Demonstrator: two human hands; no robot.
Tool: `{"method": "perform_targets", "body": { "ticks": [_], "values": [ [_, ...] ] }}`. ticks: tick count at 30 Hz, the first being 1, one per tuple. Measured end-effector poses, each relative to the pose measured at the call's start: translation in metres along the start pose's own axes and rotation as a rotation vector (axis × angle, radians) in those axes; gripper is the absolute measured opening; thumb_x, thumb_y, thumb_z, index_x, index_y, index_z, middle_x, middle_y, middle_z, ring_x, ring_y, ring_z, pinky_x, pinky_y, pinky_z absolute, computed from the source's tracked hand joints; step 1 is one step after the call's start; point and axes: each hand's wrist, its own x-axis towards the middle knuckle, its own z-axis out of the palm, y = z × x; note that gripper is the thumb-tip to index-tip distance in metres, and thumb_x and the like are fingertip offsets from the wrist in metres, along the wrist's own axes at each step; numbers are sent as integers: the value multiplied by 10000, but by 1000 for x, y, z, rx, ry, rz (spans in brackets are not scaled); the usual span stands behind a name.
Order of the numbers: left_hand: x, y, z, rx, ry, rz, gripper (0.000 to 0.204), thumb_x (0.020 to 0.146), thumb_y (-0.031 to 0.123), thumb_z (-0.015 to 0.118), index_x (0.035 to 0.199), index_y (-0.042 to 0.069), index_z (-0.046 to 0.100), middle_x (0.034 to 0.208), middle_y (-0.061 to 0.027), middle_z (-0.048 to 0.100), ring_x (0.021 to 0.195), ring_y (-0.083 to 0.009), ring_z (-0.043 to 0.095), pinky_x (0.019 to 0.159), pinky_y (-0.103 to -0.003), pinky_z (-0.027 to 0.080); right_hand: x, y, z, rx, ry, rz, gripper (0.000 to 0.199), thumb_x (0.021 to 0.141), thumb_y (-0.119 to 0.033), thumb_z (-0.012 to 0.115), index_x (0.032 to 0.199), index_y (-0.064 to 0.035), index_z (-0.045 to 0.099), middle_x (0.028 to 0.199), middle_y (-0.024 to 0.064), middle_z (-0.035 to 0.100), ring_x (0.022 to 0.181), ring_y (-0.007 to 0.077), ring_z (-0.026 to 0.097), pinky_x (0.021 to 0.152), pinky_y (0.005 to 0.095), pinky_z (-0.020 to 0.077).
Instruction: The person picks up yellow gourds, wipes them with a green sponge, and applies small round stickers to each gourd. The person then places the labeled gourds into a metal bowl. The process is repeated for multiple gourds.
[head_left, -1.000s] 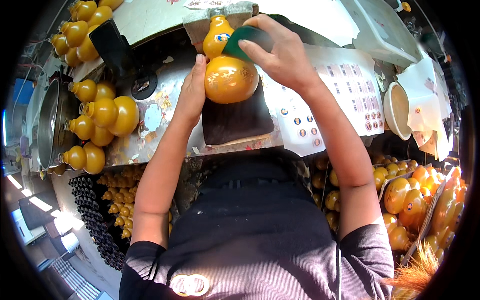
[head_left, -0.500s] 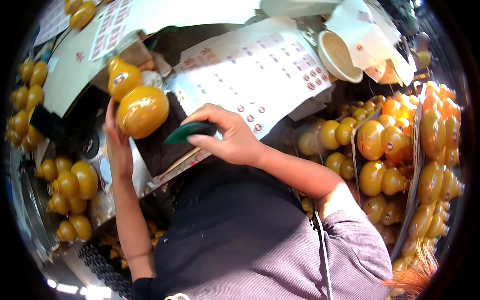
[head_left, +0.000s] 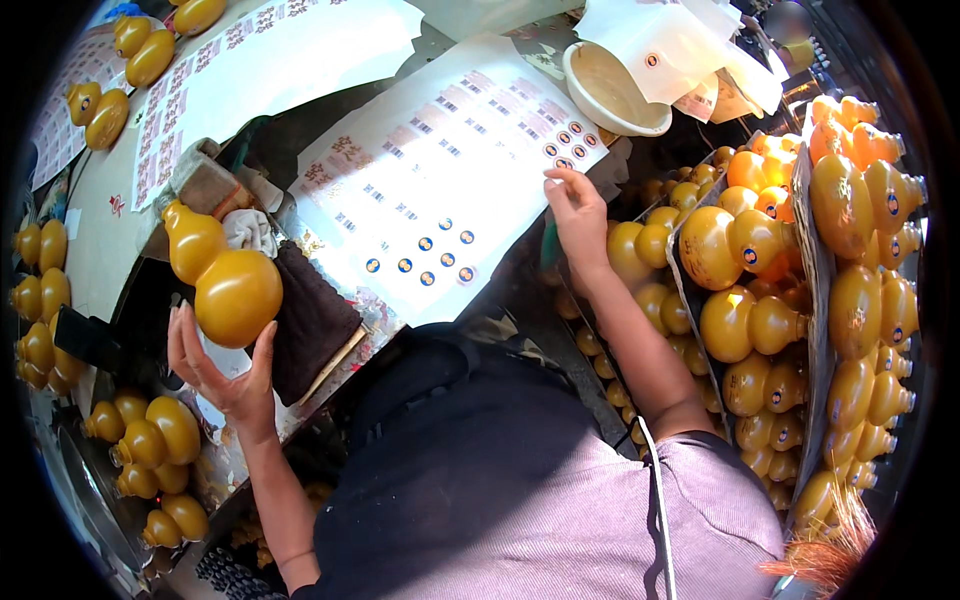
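My left hand grips a glossy yellow-brown gourd by its large lower bulb, with the small bulb pointing up and left. The side facing me is plain. At the right edge of a white sticker sheet, my right hand has thumb and index finger close together by a group of round dark stickers. A green flat scraper shows partly below those fingers, held in the same hand; most of it is hidden. More round blue-and-orange stickers are on the sheet's near part.
A dark folded cloth lies on the table edge beside the held gourd. Behind it are a block and a crumpled white rag. A white bowl stands at the back right. Stacked gourds fill dividers at right; several more stand left.
My right hand has moved from beside the gourd rightward to the sheet's edge. The gourd has turned, so its round sticker no longer shows, and sits slightly lower in view. The view has shifted.
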Motion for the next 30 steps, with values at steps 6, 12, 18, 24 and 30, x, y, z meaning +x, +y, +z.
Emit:
{"method": "perform_targets", "body": {
  "ticks": [6,12,18,24,30],
  "values": [
    [-9,-8,14,-90,-79,-175,930,695,83,833,1461,82,306,1432,-141,356,1329,-304,353,1095,-412,296,29,-22,14,-854,-173,-478,372,828,-64,564,1176,-155,657,981,89,545,735,239,609,692,346,500],
    [-14,-9,18,-238,-114,-333,908,727,71,798,1476,75,284,1417,-150,382,1324,-302,364,1097,-400,281,-6,-38,-17,-834,-341,-417,322,794,-95,575,1085,-148,702,1063,74,573,818,281,639,683,386,527],
    [-17,-11,27,-333,-102,-405,876,750,64,772,1478,67,285,1468,-136,345,1347,-288,343,1121,-381,240,21,-51,-7,-339,-94,-377,177,849,-102,607,989,-47,701,888,113,645,728,200,608,679,284,472],
    [-15,-8,29,-425,-99,-470,851,768,53,750,1479,64,282,1484,-127,335,1362,-264,326,1126,-371,220,203,-47,-34,-579,18,-13,304,812,-238,542,986,-58,716,895,188,693,872,304,673,791,375,508],
    [-21,-17,29,-408,-82,-484,847,757,46,740,1471,42,283,1451,-136,362,1333,-271,357,1113,-365,237,234,-84,9,-788,152,-11,285,793,-279,551,902,-78,721,987,184,686,945,354,650,838,437,504]
  ]
}}
